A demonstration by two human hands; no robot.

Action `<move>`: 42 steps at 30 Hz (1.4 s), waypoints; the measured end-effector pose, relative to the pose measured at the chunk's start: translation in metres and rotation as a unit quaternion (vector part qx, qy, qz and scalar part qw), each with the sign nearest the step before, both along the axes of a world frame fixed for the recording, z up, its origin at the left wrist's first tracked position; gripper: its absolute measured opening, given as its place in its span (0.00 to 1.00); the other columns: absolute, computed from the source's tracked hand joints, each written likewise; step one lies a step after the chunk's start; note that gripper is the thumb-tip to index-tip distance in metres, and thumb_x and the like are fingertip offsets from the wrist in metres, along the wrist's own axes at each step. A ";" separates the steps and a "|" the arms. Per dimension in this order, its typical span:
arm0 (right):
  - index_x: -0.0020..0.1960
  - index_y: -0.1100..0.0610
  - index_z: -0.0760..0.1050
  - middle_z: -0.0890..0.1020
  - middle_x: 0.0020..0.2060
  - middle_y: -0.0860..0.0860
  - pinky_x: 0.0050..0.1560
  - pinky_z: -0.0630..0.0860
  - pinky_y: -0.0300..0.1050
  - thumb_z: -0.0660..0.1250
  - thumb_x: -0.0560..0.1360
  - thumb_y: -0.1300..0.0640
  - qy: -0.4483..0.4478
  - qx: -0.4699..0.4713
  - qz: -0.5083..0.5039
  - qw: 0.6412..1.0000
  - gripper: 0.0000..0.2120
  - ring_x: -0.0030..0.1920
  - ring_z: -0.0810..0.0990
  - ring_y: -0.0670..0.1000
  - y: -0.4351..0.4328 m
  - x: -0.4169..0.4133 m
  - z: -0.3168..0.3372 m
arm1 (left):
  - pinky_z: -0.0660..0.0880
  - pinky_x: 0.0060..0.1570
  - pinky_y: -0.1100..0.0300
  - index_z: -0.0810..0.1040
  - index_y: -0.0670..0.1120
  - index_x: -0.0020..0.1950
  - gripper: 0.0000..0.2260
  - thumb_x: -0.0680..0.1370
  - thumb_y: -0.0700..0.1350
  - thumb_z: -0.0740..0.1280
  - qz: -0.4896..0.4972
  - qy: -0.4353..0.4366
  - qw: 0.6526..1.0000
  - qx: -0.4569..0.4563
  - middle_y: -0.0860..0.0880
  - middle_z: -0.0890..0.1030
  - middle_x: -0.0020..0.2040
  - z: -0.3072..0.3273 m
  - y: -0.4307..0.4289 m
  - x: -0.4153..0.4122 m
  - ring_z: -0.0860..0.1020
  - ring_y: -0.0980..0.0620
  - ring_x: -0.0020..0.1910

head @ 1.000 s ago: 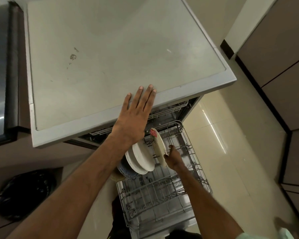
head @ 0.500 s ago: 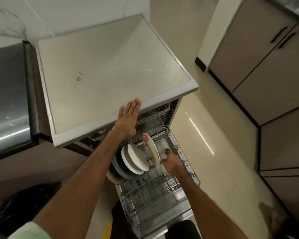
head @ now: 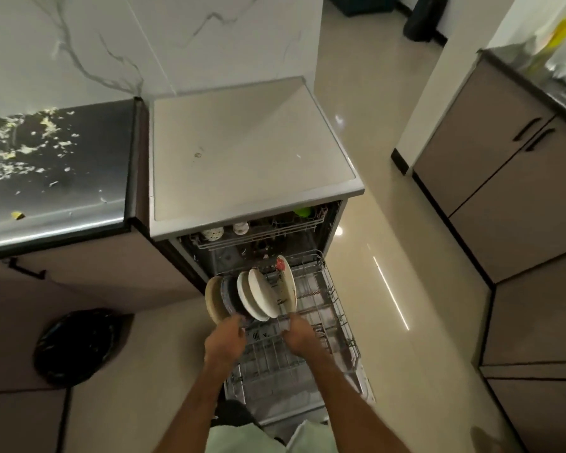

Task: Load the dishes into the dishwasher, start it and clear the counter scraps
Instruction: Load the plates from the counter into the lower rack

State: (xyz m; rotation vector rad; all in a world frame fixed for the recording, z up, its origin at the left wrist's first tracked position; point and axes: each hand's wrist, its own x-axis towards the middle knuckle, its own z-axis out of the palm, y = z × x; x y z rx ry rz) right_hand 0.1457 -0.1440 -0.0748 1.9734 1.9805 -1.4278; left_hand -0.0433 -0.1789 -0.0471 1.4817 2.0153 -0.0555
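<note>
The dishwasher (head: 242, 152) stands open with its lower rack (head: 335, 308) pulled out. Several plates stand on edge in the rack: a beige plate (head: 213, 299), a dark plate (head: 229, 294), two white plates (head: 258, 294) and a plate with a red mark (head: 288, 282). My left hand (head: 224, 341) is at the lower rims of the beige and dark plates with its fingers curled; its grip is hidden. My right hand (head: 299, 338) holds the lower rim of the red-marked plate. Pale food scraps (head: 13, 148) are scattered over the dark counter (head: 79, 204) on the left.
The upper rack (head: 275, 228) holds small white items and a green cup (head: 303, 211). A bin with a black bag (head: 76, 344) stands on the floor to the left. Brown cabinets (head: 504, 178) line the right side, with shiny floor between.
My left hand has left the dishwasher top and come down to the plates. The view has pulled back, showing the counter with the scraps. My right hand stays at the red-marked plate.
</note>
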 end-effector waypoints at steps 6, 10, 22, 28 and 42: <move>0.72 0.62 0.67 0.76 0.65 0.62 0.61 0.71 0.48 0.63 0.79 0.60 0.006 0.019 0.064 0.998 0.21 0.64 0.75 0.60 -0.020 -0.004 0.009 | 0.72 0.44 0.59 0.78 0.55 0.58 0.09 0.81 0.48 0.61 0.058 0.016 0.998 0.009 0.51 0.82 0.54 0.005 -0.043 0.009 0.80 0.51 0.50; 0.65 0.61 0.74 0.80 0.60 0.59 0.59 0.74 0.47 0.63 0.79 0.59 0.006 0.014 0.070 0.997 0.15 0.61 0.78 0.59 -0.021 -0.010 0.018 | 0.77 0.46 0.56 0.78 0.55 0.54 0.08 0.81 0.49 0.60 0.094 0.009 0.995 0.042 0.52 0.81 0.50 0.013 -0.049 0.002 0.80 0.51 0.48; 0.61 0.53 0.78 0.82 0.57 0.52 0.55 0.72 0.43 0.61 0.81 0.55 0.038 0.138 0.141 0.979 0.11 0.56 0.80 0.53 -0.020 -0.184 0.067 | 0.77 0.50 0.54 0.79 0.51 0.55 0.13 0.79 0.53 0.57 0.153 -0.016 0.975 0.160 0.51 0.84 0.51 0.071 -0.070 -0.126 0.82 0.47 0.51; 0.59 0.53 0.79 0.84 0.53 0.49 0.55 0.73 0.38 0.64 0.81 0.57 0.102 0.171 0.185 0.962 0.09 0.54 0.81 0.48 -0.057 -0.323 0.093 | 0.78 0.47 0.56 0.79 0.53 0.54 0.09 0.80 0.51 0.60 0.243 0.029 0.942 0.229 0.54 0.84 0.48 0.104 -0.109 -0.250 0.83 0.51 0.48; 0.59 0.52 0.80 0.84 0.52 0.46 0.46 0.70 0.25 0.65 0.79 0.58 0.167 0.219 0.295 0.915 0.10 0.48 0.79 0.41 -0.059 -0.558 0.168 | 0.76 0.45 0.63 0.80 0.57 0.52 0.06 0.81 0.50 0.63 0.395 0.055 0.853 0.337 0.60 0.83 0.43 0.185 -0.150 -0.464 0.81 0.61 0.44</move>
